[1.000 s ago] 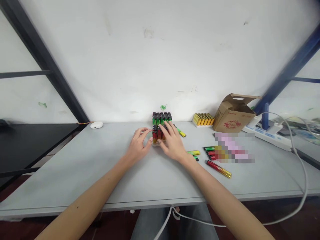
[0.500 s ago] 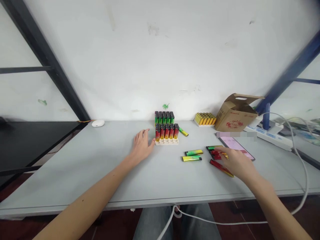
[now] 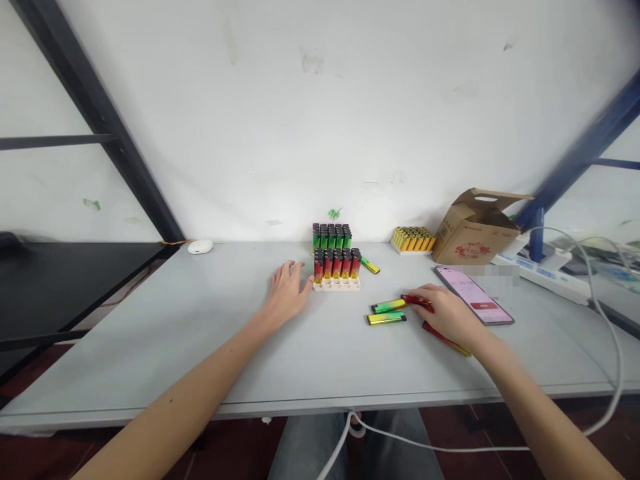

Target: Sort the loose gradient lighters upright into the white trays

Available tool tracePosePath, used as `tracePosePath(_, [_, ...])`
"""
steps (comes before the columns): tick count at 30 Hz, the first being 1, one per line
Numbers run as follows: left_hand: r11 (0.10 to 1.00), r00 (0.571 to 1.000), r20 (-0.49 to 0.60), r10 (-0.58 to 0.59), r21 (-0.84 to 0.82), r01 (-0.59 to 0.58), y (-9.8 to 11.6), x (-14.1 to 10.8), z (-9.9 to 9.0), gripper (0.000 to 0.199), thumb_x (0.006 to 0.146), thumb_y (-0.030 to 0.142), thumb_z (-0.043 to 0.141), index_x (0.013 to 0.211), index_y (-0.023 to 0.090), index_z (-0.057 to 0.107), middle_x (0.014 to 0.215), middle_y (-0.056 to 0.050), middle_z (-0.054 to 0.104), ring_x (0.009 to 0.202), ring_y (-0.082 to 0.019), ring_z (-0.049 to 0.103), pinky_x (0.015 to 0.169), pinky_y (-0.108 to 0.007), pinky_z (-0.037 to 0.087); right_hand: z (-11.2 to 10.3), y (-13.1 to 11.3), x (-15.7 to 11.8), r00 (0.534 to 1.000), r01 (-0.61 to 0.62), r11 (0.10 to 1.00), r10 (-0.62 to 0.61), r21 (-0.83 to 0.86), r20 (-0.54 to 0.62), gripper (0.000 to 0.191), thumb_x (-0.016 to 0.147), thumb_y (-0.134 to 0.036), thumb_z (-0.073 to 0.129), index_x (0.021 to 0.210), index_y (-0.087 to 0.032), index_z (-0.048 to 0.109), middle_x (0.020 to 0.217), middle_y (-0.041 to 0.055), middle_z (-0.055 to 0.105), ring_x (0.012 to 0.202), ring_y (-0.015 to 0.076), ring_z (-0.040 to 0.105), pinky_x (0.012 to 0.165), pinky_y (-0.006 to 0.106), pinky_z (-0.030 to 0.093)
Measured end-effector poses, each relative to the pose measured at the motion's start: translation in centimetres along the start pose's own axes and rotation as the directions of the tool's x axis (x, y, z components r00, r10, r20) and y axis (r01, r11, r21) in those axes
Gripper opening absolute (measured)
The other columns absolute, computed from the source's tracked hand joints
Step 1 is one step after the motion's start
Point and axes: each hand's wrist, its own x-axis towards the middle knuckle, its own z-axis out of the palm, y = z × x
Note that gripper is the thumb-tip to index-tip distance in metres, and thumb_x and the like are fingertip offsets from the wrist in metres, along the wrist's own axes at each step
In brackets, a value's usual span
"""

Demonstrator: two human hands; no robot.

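My left hand [image 3: 287, 293] rests on the table with its fingers apart, the thumb against the edge of a white rack [image 3: 345, 285]. In that rack stand upright red lighters [image 3: 337, 264] with black tops; its front row of holes is bare. Behind them is a group of green lighters [image 3: 331, 237]. My right hand [image 3: 447, 313] pinches a red lighter [image 3: 417, 301] low over the table. A red-and-yellow lighter [image 3: 447, 339] lies beneath that hand. To its left lie two green-and-yellow lighters, a front one [image 3: 387, 319] and a rear one [image 3: 389, 306].
Another green-and-yellow lighter [image 3: 371, 265] lies right of the rack. Towards the back right are a rack of yellow lighters [image 3: 414, 239], an open cardboard box [image 3: 473, 233] and a power strip [image 3: 550, 273]. A phone [image 3: 475, 297] lies near my right hand. A white case [image 3: 200, 247] sits back left.
My right hand has moved left with a red lighter taken from the loose ones on the right. My left hand stays beside the rack. The view has shifted slightly.
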Motion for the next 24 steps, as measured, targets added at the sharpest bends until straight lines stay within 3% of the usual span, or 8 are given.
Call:
tracePosePath(9, [0.998, 0.997, 0.069, -0.043, 0.037, 0.04, 0.3, 0.0, -0.3, 0.044, 0.097, 0.04, 0.038, 0.133, 0.016, 0.049, 0.137, -0.017, 0.046, 0.129, -0.032, 0.044, 0.107, -0.049, 0.035, 0.9, -2.6, 3.5, 0.989, -0.108, 0.992, 0.1, -0.07, -0.107, 0.032, 0.094, -0.023, 0.041, 0.101, -0.017, 0.072, 0.101, 0.0135, 0.069, 0.098, 0.0284, 0.061, 0.076, 0.034, 0.043])
tracePosePath(11, [0.998, 0.995, 0.09, -0.048, 0.043, 0.044, 0.5, -0.1, -0.4, 0.044, 0.098, 0.04, 0.037, 0.133, 0.016, 0.048, 0.138, -0.017, 0.046, 0.13, -0.032, 0.043, 0.108, -0.048, 0.034, 0.6, -2.9, 4.6, 0.973, -0.124, 0.992, 0.124, 0.016, -0.197, 0.033, 0.094, -0.025, 0.041, 0.103, -0.016, 0.071, 0.102, 0.0145, 0.069, 0.1, 0.0294, 0.06, 0.079, 0.036, 0.043])
tracePosePath(14, [0.998, 0.992, 0.116, -0.048, 0.053, 0.042, 0.6, -0.1, -0.4, 0.044, 0.098, 0.041, 0.036, 0.132, 0.016, 0.049, 0.139, -0.016, 0.045, 0.13, -0.032, 0.043, 0.107, -0.048, 0.034, -0.1, -4.0, 6.9, 0.932, -0.044, 0.948, 0.153, 0.317, -0.328, 0.032, 0.093, -0.032, 0.043, 0.105, -0.015, 0.068, 0.104, 0.014, 0.069, 0.098, 0.0272, 0.061, 0.082, 0.037, 0.046])
tracePosePath(16, [0.997, 0.991, 0.127, -0.048, 0.059, 0.04, 0.6, -0.2, -0.5, 0.044, 0.098, 0.041, 0.036, 0.132, 0.017, 0.049, 0.139, -0.016, 0.045, 0.13, -0.032, 0.043, 0.107, -0.048, 0.034, -0.6, -5.0, 8.7, 0.919, 0.047, 0.838, 0.177, 0.543, -0.352, 0.032, 0.092, -0.034, 0.045, 0.103, -0.015, 0.067, 0.1, 0.0114, 0.07, 0.093, 0.0244, 0.062, 0.08, 0.036, 0.048])
tracePosePath(19, [0.997, 0.989, 0.138, -0.052, 0.06, 0.044, 0.5, -0.2, -0.4, 0.045, 0.098, 0.042, 0.035, 0.133, 0.017, 0.048, 0.14, -0.016, 0.044, 0.13, -0.031, 0.043, 0.108, -0.047, 0.034, -0.9, -6.6, 11.2, 0.889, 0.151, 0.665, 0.233, 0.732, -0.395, 0.028, 0.089, -0.039, 0.049, 0.099, -0.018, 0.064, 0.083, 0.0042, 0.066, 0.077, 0.0183, 0.061, 0.073, 0.032, 0.048])
tracePosePath(22, [0.997, 0.989, 0.142, -0.041, 0.065, 0.032, 0.1, -0.2, -0.2, 0.046, 0.098, 0.044, 0.035, 0.133, 0.017, 0.048, 0.139, -0.016, 0.045, 0.13, -0.031, 0.043, 0.108, -0.048, 0.034, -0.4, -7.9, 12.6, 0.84, 0.209, 0.385, 0.4, 0.899, -0.367, 0.024, 0.087, -0.043, 0.048, 0.092, -0.021, 0.059, 0.063, -0.0032, 0.051, 0.055, 0.013, 0.05, 0.054, 0.026, 0.043])
tracePosePath(24, [0.997, 0.99, 0.14, -0.029, 0.08, 0.018, -0.1, -0.2, -0.1, 0.046, 0.098, 0.044, 0.035, 0.133, 0.017, 0.048, 0.138, -0.016, 0.045, 0.131, -0.032, 0.042, 0.109, -0.048, 0.033, 0.0, -8.4, 12.7, 0.846, 0.227, 0.171, 0.453, 0.959, -0.281, 0.02, 0.085, -0.041, 0.048, 0.085, -0.022, 0.056, 0.059, -0.0052, 0.044, 0.047, 0.0106, 0.043, 0.044, 0.023, 0.036])
